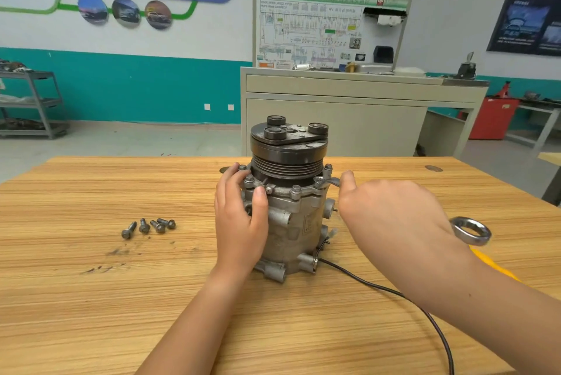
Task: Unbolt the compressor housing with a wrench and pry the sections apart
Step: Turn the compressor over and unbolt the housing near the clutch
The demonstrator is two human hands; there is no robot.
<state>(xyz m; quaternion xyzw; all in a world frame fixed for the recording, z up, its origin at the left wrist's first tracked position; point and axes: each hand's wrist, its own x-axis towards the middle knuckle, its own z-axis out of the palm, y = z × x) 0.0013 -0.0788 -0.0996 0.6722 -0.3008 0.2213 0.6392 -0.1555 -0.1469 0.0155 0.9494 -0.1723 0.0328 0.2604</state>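
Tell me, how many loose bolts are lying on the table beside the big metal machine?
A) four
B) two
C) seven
A: four loose bolts lie close together on the wooden table, off to the left of the compressor.

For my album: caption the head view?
Left hand grips the compressor; right hand holds a wrench on a housing bolt.
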